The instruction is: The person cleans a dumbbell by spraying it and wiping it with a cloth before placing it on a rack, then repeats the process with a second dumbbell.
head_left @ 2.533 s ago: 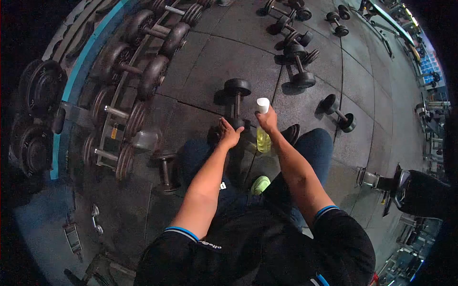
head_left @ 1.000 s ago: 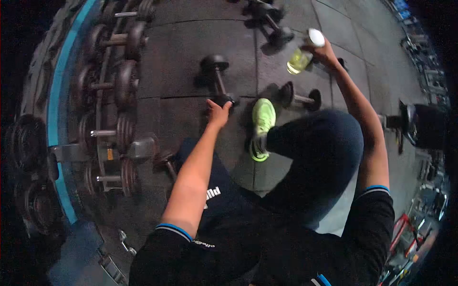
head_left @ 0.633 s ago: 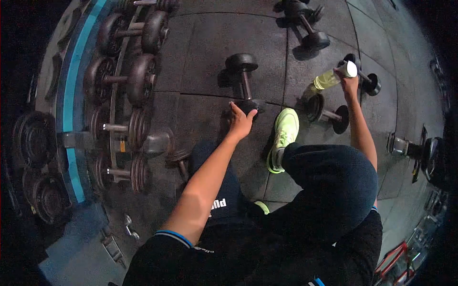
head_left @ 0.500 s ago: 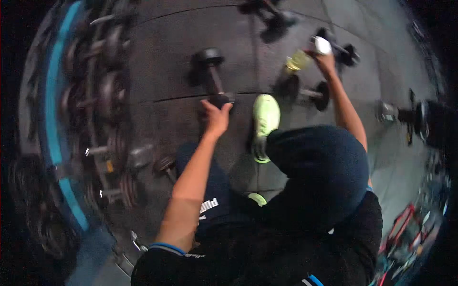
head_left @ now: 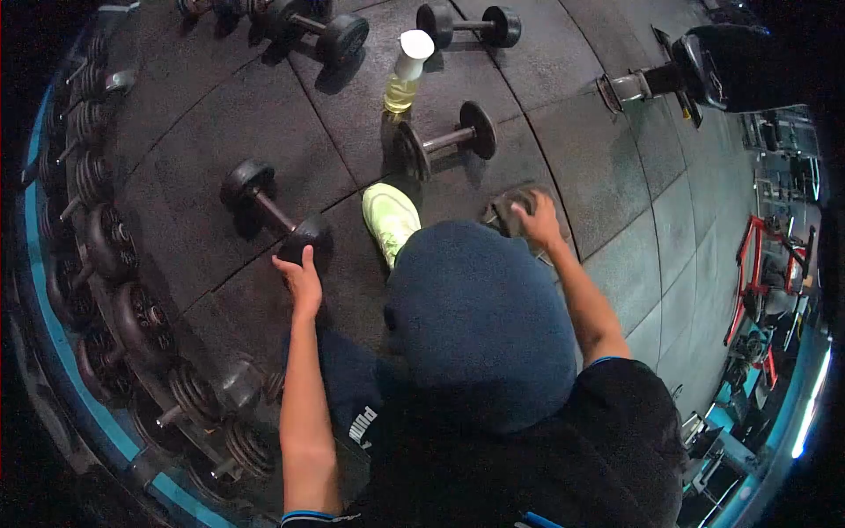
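Observation:
My left hand [head_left: 302, 286] is closed about the near end of a black dumbbell [head_left: 275, 211], thumb on top, and the dumbbell lies slantwise on the floor. Beyond my bent right knee, my right hand [head_left: 539, 220] has its fingers curled on a dark, blurred thing [head_left: 509, 209] whose kind I cannot make out. A spray bottle [head_left: 402, 84] with a white top and yellow liquid stands upright on the floor, apart from both hands. Between it and my right hand lies another dumbbell [head_left: 449, 139] with a metal handle.
More dumbbells [head_left: 480, 28] lie at the far side, one of them [head_left: 321, 35] left of the bottle. A rack of round weights [head_left: 114, 242] runs along the left. My yellow-green shoe [head_left: 390, 216] stands mid-floor. Gym equipment [head_left: 651, 84] stands far right.
My right hand has let go of the spray bottle, which now stands on the floor, and has come nearer to me, onto the dark thing. The view has turned; my left hand stays by the same dumbbell.

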Demonstrator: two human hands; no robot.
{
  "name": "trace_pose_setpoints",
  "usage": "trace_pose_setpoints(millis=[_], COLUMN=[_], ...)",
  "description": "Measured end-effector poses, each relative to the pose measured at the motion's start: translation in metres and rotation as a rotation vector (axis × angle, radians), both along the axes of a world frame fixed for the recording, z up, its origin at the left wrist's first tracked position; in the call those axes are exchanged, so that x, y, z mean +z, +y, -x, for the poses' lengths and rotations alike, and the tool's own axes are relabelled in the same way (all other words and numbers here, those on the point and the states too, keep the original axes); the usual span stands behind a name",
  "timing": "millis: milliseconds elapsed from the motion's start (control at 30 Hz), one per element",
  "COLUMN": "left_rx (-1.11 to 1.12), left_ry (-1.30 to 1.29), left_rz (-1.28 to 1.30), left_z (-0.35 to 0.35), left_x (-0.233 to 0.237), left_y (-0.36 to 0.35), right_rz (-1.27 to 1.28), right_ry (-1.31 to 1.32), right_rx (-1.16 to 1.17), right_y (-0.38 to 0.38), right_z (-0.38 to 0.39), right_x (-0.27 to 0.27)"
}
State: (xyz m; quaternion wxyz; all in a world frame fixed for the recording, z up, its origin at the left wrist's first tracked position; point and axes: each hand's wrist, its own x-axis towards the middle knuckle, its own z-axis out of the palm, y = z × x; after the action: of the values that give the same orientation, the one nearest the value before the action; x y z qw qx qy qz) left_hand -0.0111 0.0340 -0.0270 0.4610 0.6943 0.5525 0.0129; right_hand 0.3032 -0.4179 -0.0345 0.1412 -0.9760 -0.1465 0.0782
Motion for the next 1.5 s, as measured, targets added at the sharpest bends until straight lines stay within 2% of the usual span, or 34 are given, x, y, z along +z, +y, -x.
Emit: trace_pose_setpoints(millis=[33, 100, 133, 167, 200, 233, 267, 300, 433, 467, 500, 567, 600, 700, 833, 900, 967, 1067, 1133, 1233, 1267, 1300, 1367, 1400, 1500], left_rx=[-0.012, -0.015, 0.004, -0.043, -0.008, -0.006, -0.004, 0.016, 0.044, 0.047, 0.034, 0.002, 0.006, 0.026, -0.071, -0.171, -0.206, -0.296, -0.342, -0.315, -0.291, -0.249, -0.320, -0.332, -0.321], left_ry=[-0.020, -0.045, -0.043, -0.061, -0.057, 0.003, 0.022, 0.042, 0.017, 0.006, 0.007, 0.018, -0.002, 0.066, -0.061, -0.163, -0.338, -0.572, -0.554, -0.529, -0.521, -0.633, -0.629, -0.667, -0.659], left_rz=[0.015, 0.033, 0.065, -0.099, -0.102, -0.094, -0.091, -0.041, -0.089, -0.107, -0.130, -0.175, -0.174, -0.155, -0.452, -0.574, -0.418, -0.395, -0.392, -0.362, -0.348, -0.440, -0.431, -0.500, -0.600], left_z=[-0.002, 0.002, -0.004, 0.008, 0.007, 0.004, 0.003, -0.002, -0.003, -0.004, -0.004, 0.002, 0.002, -0.001, -0.006, -0.025, -0.054, -0.104, -0.127, -0.151, -0.156, -0.160, -0.160, -0.159, -0.155], left_x=[0.001, 0.003, 0.022, -0.017, -0.012, -0.004, 0.003, 0.023, 0.028, 0.028, 0.027, 0.021, 0.028, 0.045, 0.043, 0.073, 0.097, 0.113, 0.117, 0.136, 0.145, 0.151, 0.160, 0.165, 0.168], left_y=[-0.002, 0.003, 0.000, 0.006, 0.001, 0.001, -0.001, -0.004, -0.012, -0.013, -0.012, -0.013, -0.013, -0.010, -0.005, 0.002, 0.011, 0.037, 0.060, 0.088, 0.095, 0.101, 0.124, 0.129, 0.153], right_rz=[0.010, 0.036, 0.042, -0.006, 0.189, 0.090, 0.094, 0.106, 0.216, 0.216, 0.111, -0.102, -0.204, -0.336, -0.725, -0.838, -0.877, -0.862, -0.848, -1.000, -0.889, -0.771, -0.516, -0.515, -0.514], right_ry=[-0.027, 0.095, 0.159, 0.148, 0.142, -0.049, -0.206, -0.100, 0.291, 0.159, 0.014, -0.265, -0.427, 0.027, -0.048, 0.128, 0.339, 0.488, 0.495, 0.557, 0.818, 0.590, 0.132, -0.069, -0.183], right_rx=[-0.042, -0.045, -0.030, 0.042, -0.027, -0.006, 0.022, 0.047, 0.100, 0.114, 0.193, 0.345, 0.493, 0.190, 0.500, 0.524, 0.598, 0.741, 0.783, 0.848, 0.843, 0.934, 1.082, 1.119, 1.076], right_y=[-0.006, -0.027, -0.038, -0.049, -0.017, -0.002, -0.001, -0.006, -0.060, -0.045, -0.031, 0.021, 0.043, 0.125, 0.229, 0.292, 0.345, 0.409, 0.436, 0.452, 0.457, 0.452, 0.444, 0.439, 0.444], right_z=[0.017, 0.024, 0.021, 0.017, 0.021, 0.023, 0.023, 0.011, -0.047, -0.041, -0.038, -0.023, -0.029, -0.006, -0.009, -0.005, -0.008, -0.018, -0.025, -0.032, -0.048, -0.057, -0.057, -0.062, -0.077], right_x=[-0.008, -0.023, -0.037, -0.048, -0.007, 0.008, 0.000, -0.016, -0.076, -0.066, -0.054, 0.015, 0.033, 0.126, 0.171, 0.187, 0.187, 0.182, 0.193, 0.214, 0.217, 0.217, 0.237, 0.222, 0.192])
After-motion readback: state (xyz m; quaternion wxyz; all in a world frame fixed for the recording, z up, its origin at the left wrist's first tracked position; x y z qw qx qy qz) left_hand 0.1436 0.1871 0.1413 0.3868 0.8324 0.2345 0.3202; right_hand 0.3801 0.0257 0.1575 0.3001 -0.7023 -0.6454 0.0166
